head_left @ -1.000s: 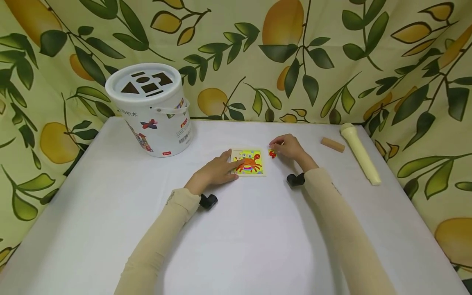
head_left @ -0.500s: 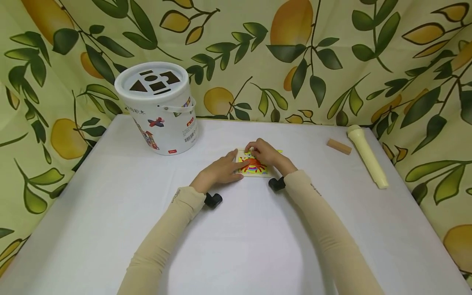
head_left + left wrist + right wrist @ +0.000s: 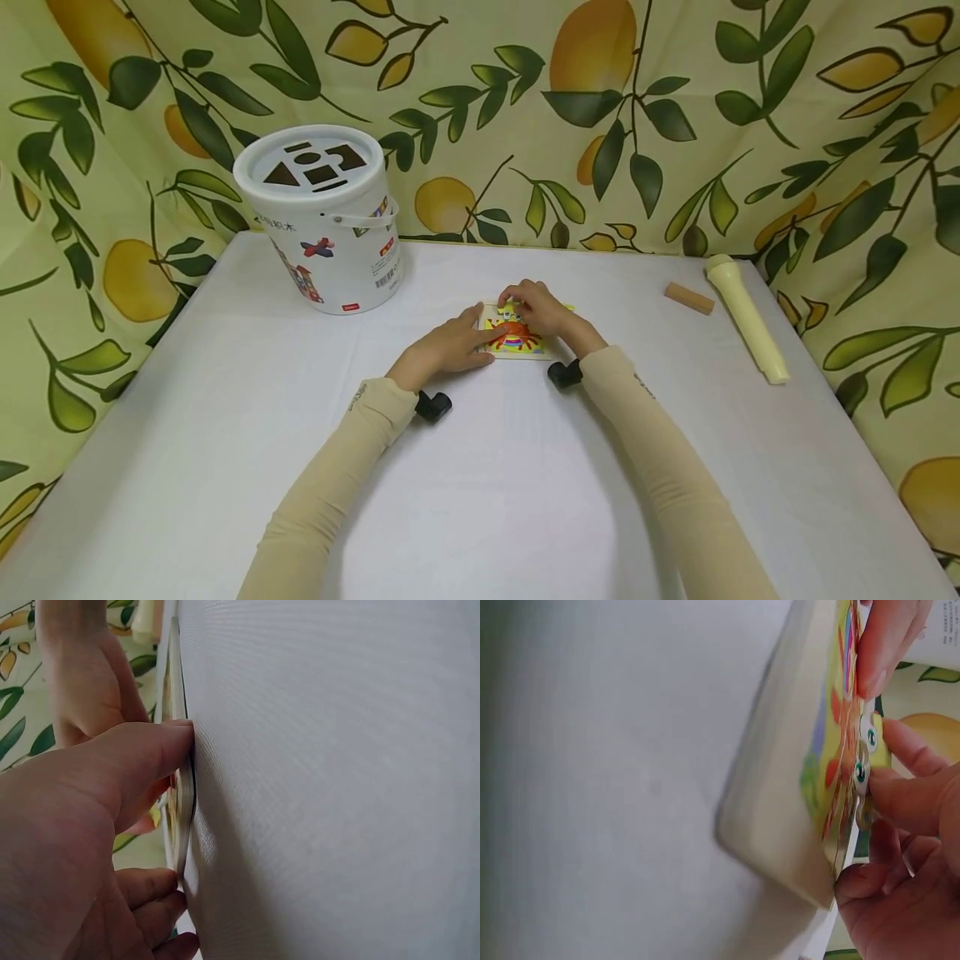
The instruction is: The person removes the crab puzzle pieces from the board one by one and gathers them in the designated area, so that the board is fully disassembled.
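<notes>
A small square wooden crab puzzle lies on the table, its pale frame showing in the right wrist view. My left hand grips its left side, thumb at the near edge and fingers at the left and far edges. The index finger lies on the crab picture. My right hand is over the upper right part and covers it. Between right thumb and index finger, a yellow puzzle piece with two cartoon eyes is pinched, tilted up from the board.
A white bucket with shape holes in its lid stands at the back left. Towards the right lie a brown wooden block and a cream microphone-shaped stick. Fruit-patterned cloth hangs behind the table.
My right hand has moved left from a small red piece beside the board to the puzzle's top part, and now pinches the eye piece. My left hand stays on the board. The head view shifted slightly.
</notes>
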Demonstrator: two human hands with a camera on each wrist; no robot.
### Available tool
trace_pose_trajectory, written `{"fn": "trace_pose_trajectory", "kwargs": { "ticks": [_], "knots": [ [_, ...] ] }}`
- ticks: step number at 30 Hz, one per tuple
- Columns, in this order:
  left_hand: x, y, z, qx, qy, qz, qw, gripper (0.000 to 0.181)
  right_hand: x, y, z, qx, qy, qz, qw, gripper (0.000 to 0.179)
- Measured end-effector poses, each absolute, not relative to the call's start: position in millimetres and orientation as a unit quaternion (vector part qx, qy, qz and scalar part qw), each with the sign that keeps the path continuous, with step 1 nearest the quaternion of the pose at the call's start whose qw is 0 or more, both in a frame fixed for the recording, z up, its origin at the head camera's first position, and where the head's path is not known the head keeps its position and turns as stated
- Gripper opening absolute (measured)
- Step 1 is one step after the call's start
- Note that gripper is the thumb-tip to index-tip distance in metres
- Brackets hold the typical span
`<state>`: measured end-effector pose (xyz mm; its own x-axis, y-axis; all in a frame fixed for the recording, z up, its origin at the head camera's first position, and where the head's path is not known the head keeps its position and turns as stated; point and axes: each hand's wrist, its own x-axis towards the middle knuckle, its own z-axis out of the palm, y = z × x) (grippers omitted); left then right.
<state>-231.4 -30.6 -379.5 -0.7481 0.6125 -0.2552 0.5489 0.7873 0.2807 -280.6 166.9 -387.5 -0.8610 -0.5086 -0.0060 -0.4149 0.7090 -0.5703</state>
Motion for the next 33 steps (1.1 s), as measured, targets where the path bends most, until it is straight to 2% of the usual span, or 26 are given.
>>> {"fn": "trace_pose_trajectory", "kwargs": {
  "ticks": [5, 13, 18, 25, 33],
  "knots": [
    [-232, -30, -379, 0.312, 0.929, 0.095, 0.173, 0.055, -283, 171, -386, -0.252, 0.92, -0.293, 0.073, 0.029],
    [-232, -28, -381, 0.314, 0.928, 0.1, 0.176, 0.055, -290, 180, -384, -0.142, 0.907, -0.381, 0.109, 0.014],
    [-231, -31, -381, 0.311, 0.929, 0.098, 0.174, 0.055, -296, 193, -382, -0.079, 0.884, -0.449, 0.106, 0.018],
    [-231, -31, -380, 0.317, 0.927, 0.104, 0.172, 0.056, -289, 254, -367, 0.013, 0.88, -0.47, 0.071, 0.029],
    [-231, -32, -381, 0.322, 0.926, 0.107, 0.169, 0.055, -277, 304, -376, 0.078, 0.898, -0.411, 0.135, 0.034]
  ]
}}
